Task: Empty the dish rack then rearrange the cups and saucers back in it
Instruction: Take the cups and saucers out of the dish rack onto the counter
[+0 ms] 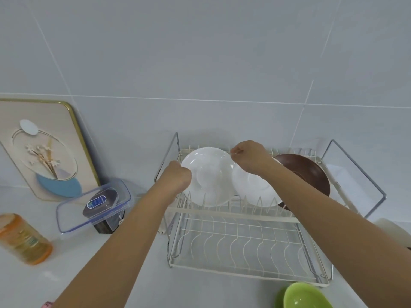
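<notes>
Standing upright in the upper tier of the dish rack (231,213) on the counter (138,263), a white saucer (208,176) is held at both edges: the left hand (175,177) grips its left rim with curled fingers, the right hand (250,155) pinches its upper right rim. A second white saucer (253,190) and a brown plate (309,172) stand beside it.

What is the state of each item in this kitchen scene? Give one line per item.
Left hand: grips the left white saucer's edge.
Right hand: pinches that saucer's top rim.
Left white saucer: upright in the rack's upper tier.
Second white saucer: upright beside it.
Brown dish: upright behind.
Dish rack: lower tier empty.
Clear container: lid on.
Green bowl: on the counter.
</notes>
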